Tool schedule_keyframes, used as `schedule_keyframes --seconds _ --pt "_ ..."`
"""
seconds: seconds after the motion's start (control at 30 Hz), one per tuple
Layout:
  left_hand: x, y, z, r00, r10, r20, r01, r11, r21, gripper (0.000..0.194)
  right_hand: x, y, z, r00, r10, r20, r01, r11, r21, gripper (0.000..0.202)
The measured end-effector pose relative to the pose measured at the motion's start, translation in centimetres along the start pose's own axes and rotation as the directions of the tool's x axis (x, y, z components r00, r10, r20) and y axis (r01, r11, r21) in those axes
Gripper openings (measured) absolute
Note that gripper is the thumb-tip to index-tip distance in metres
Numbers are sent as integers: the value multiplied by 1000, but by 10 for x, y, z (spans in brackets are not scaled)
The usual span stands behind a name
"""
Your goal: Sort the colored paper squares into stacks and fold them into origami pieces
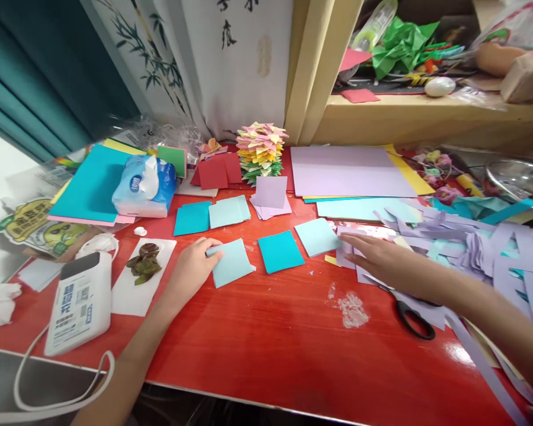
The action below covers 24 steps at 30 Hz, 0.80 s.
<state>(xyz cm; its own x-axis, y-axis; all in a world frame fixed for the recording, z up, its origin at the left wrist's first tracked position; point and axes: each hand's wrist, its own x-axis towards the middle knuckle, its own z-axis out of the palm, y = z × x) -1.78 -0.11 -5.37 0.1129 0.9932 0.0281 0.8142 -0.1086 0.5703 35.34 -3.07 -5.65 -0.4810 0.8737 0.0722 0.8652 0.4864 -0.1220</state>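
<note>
My left hand (195, 265) pinches the left edge of a light blue paper square (233, 266) that lies on the red table. To its right are a brighter blue paper square (281, 252) and another pale blue square (316, 237). My right hand (368, 251) reaches in from the right with its fingers stretched out over lilac paper squares (346, 248), touching or just above them. Black-handled scissors (413, 319) lie below my right forearm, their blades partly hidden. Behind the squares sit a teal stack (192, 218), a pale blue stack (230, 211) and a lilac stack (272, 192).
Lilac paper strips (475, 248) heap at the right. A folded-paper tower (261, 151), red squares (214, 173) and large lilac sheets (350, 171) stand or lie at the back. Tissues (144, 186) and a white corded device (80, 302) are at the left.
</note>
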Motion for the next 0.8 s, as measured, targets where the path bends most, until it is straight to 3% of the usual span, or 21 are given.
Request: schedule_keyframes --seconds 0.03,0.1,0.2,0.4,0.53,0.8 --pt "0 1 1 1000 3 -20 -2 999 35 20 -10 0 8 999 11 30 -11 1000 -12 46" --pt "0 3 4 998 -8 -58 13 996 89 25 -25 -4 20 988 154 21 -152 986 -69 60" --pt "0 5 6 996 -27 -87 37 992 117 31 -35 -6 26 970 244 12 -241 963 -120 68" --pt "-2 7 7 996 -57 -75 69 984 165 32 -50 10 17 984 174 -23 -175 966 -188 56" --pt "-3 8 8 997 -21 -80 36 982 184 33 -55 15 11 979 187 -80 -202 947 -249 45" --pt "-4 11 6 994 -103 -29 107 981 160 38 -48 22 16 957 51 -286 -144 938 -314 28"
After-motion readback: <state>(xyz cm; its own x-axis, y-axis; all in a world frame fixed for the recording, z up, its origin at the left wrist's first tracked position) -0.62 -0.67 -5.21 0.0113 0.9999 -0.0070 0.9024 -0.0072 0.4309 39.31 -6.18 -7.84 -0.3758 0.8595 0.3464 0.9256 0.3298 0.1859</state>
